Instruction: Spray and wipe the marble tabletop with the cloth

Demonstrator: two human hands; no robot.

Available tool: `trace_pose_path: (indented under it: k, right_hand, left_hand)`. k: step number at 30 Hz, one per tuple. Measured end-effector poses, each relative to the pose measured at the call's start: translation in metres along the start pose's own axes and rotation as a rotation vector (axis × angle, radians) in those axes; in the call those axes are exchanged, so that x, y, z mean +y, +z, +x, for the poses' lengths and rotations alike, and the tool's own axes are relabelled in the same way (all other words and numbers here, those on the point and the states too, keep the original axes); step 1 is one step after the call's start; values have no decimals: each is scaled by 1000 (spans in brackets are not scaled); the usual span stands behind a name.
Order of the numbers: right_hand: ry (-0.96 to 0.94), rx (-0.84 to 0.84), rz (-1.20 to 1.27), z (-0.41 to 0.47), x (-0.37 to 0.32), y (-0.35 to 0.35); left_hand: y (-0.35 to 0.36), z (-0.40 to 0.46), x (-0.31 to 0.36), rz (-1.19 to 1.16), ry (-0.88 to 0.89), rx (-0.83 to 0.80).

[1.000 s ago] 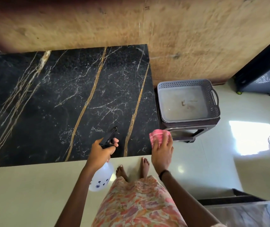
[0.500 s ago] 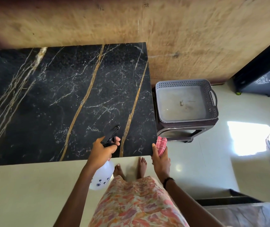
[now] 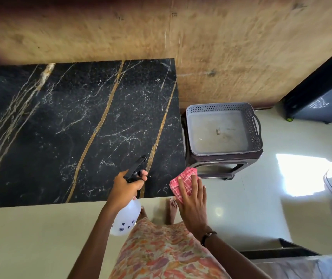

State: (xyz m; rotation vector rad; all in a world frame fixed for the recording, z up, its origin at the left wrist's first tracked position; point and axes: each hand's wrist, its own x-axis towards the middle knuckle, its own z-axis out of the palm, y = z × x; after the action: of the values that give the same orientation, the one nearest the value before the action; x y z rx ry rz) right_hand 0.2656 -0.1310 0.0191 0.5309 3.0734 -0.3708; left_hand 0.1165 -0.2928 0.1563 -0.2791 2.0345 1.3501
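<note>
The black marble worktop [image 3: 64, 125], streaked with gold and white veins, fills the left of the view against a tan wall. Just right of it, a grey perforated plastic basket [image 3: 255, 137] sits on a dark stool [image 3: 217, 170] on the pale floor. At the worktop's near right corner, the left hand [image 3: 125, 188] is clamped around the neck of a translucent white spray bottle [image 3: 125, 217], a finger on its black trigger, the nozzle pointing over the marble. The right hand [image 3: 192, 202] lies flat, fingers spread, over a folded pink checked cloth [image 3: 182, 181] at that corner's edge.
</note>
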Motion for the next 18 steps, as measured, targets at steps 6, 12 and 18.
trace_pose_path:
  k: [6, 12, 18]
  right_hand:
    - [-379, -73, -151, 53, 3, -15]
    - [-289, -103, -114, 171, -18, -11]
    - [-219, -74, -119, 226, -26, -11]
  left_hand:
    - [10, 8, 7, -32, 31, -43]
    - [14, 26, 29, -50, 41, -18]
    - [2, 58, 56, -83, 62, 4]
